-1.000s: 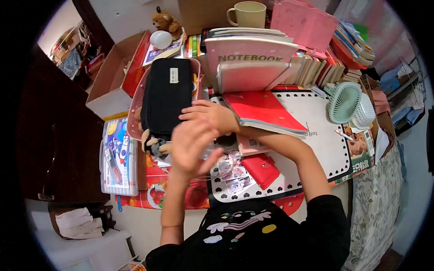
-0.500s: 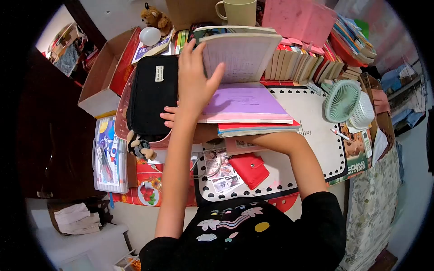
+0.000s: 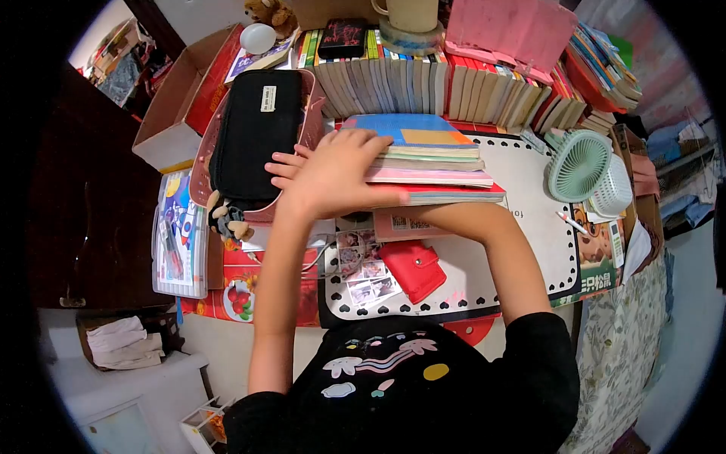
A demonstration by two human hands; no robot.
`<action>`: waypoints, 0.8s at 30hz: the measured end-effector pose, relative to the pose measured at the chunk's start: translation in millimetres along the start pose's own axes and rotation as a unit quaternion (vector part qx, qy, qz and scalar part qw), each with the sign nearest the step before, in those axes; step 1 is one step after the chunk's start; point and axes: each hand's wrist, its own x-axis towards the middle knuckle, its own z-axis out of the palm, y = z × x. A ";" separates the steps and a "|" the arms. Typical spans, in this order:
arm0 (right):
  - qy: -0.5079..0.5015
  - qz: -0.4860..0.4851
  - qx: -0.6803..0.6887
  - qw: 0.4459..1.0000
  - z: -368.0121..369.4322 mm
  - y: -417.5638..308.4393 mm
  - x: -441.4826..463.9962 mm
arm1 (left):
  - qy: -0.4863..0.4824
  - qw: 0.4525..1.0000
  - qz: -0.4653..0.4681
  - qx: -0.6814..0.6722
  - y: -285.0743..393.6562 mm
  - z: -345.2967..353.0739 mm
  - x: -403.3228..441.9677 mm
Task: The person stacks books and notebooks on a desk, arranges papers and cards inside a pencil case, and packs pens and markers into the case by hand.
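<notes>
Your left hand [image 3: 330, 172] lies spread over the notebook stack [image 3: 431, 163] at one o'clock; your right hand [image 3: 281, 169] pokes fingers out at ten, its grip hidden. Press evenly, square it up!

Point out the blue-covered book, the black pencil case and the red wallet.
Blue-covered book [image 3: 397, 123]: head view, on its upward-facing cover.
Black pencil case [image 3: 255, 144]: head view, on the middle of its top face.
Red wallet [image 3: 414, 277]: head view, on its face, below the snap.
</notes>
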 end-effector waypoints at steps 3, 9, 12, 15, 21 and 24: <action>0.004 0.006 -0.001 1.000 -0.3 -0.4 1.6 | 0.011 0.993 -0.032 0.115 35.9 3.5 -7.5; -0.003 0.018 -0.014 1.000 -0.6 -1.4 -1.6 | 0.077 0.972 -0.007 0.220 37.7 27.4 -6.5; -0.007 0.019 -0.033 0.999 -2.6 1.2 -1.1 | 0.064 0.984 0.015 0.167 29.5 15.0 -2.4; -0.065 -0.037 -0.136 0.988 -8.4 0.3 5.6 | 0.105 0.991 0.036 0.068 14.3 7.0 9.2; -0.325 -0.095 -0.171 0.925 -58.7 -17.3 9.2 | 0.091 0.991 0.039 0.092 -8.7 -9.6 45.2; -0.293 0.062 -0.062 0.952 -92.6 -54.3 -9.6 | 0.104 0.988 0.046 0.103 -21.4 -13.4 61.4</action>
